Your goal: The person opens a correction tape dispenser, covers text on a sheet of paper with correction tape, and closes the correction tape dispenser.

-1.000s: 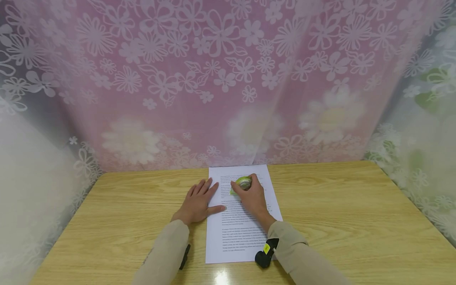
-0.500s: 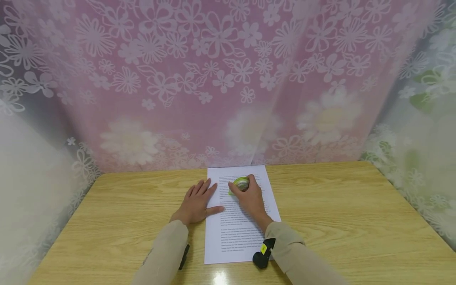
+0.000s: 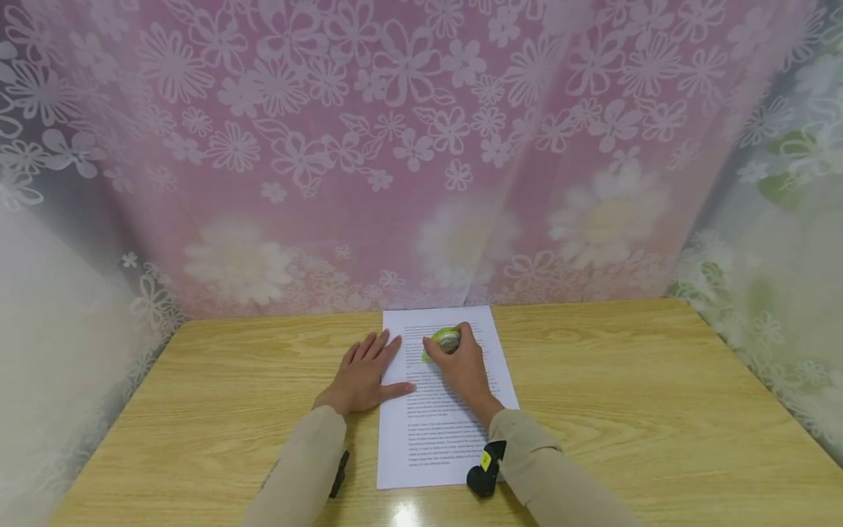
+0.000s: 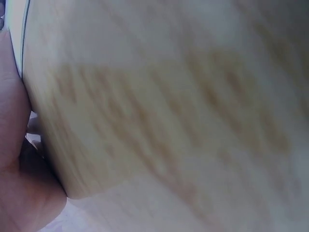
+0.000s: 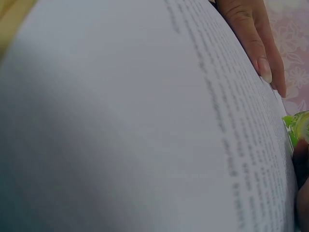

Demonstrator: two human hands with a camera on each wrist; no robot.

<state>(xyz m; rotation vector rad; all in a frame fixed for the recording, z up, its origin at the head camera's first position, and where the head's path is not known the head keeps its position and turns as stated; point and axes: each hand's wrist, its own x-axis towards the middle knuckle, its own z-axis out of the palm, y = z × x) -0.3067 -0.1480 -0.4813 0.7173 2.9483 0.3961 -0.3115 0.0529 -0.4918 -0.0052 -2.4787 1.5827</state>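
Observation:
In the head view, a printed sheet of paper (image 3: 395, 454) lies on the wooden table. My right hand (image 3: 466, 369) pinches a green correction tape dispenser (image 3: 446, 339) with a clear round body, between thumb and fingers. The dispenser's lower tip is at the printed lines in the upper part of the sheet. Spread flat, my left hand (image 3: 362, 377) rests across the sheet's left edge, with its thumb over the text. At the right edge of the right wrist view, the dispenser (image 5: 301, 124) shows partly, near the left hand's fingers (image 5: 251, 36).
The table (image 3: 626, 388) extends to both sides of the sheet. A pink flowered curtain (image 3: 329, 205) hangs along its back edge, with paler flowered cloth (image 3: 784, 293) at the sides. A black wrist device (image 3: 484, 476) sits over the sheet's lower right corner.

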